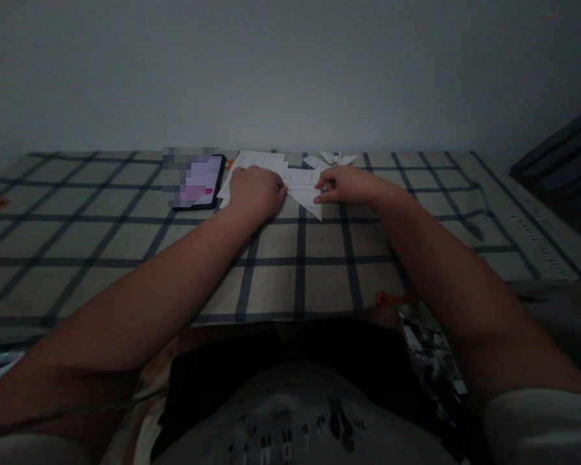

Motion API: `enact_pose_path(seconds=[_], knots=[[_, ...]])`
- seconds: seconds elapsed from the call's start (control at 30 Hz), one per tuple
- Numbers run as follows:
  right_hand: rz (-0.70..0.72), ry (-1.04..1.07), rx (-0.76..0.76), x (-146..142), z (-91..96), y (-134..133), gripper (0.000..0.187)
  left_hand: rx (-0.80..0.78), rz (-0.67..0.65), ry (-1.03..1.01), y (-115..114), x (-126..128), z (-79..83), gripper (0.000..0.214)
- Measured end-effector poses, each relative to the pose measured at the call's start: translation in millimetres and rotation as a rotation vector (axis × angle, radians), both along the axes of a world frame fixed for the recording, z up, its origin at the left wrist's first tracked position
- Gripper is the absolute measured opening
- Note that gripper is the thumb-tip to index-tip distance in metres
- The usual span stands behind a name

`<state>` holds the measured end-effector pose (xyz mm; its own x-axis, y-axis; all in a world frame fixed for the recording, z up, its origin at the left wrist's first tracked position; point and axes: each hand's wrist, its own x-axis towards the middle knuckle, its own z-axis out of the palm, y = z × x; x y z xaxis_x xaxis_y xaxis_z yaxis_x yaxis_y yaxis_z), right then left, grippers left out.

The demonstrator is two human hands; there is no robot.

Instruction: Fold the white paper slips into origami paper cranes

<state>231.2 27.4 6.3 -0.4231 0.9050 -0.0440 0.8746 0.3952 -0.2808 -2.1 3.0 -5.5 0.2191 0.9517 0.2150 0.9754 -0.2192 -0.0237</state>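
With my right hand (339, 184), I'm grasping the right edge of a white, partly folded paper sheet (304, 194) between thumb and fingers. My left hand (254, 188) is curling over the sheet's left end, thumb and forefinger meeting there; I cannot tell whether they're pinching the paper or only pressing it down. The sheet is lying between my hands, towards the back of a beige cloth with dark blue checks (271, 284), and a pointed corner is aiming towards me.

As I'm judging it, the folding is only partway along: a straight line, probably a crease, is running across the sheet, but it isn't showing any finished form. A white, many-pointed folded paper piece (336, 159) is resting beyond my right hand, looking further along. Under and beside my left hand, loose, flat white paper sheets (259, 159) are lying, seemingly unworked.

My left fingers are mostly hiding behind the back of that hand, which is also covering part of the sheets. Dim light is blurring the creases, and pixelation is masking part of a black-edged phone with a lilac screen (208, 173).
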Motion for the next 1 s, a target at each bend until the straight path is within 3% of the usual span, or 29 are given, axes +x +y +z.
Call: enact_pose_path(seconds=[0.27, 1.0], knots=[[0.022, -0.002, 0.010, 1, -1.4, 2, 0.041, -0.036, -0.049, 0.055, -12, 5, 3.2, 0.057], [0.018, -0.004, -0.006, 2, -0.8, 3, 0.040, -0.075, -0.077, 0.077, -34, 20, -1.7, 0.111]])
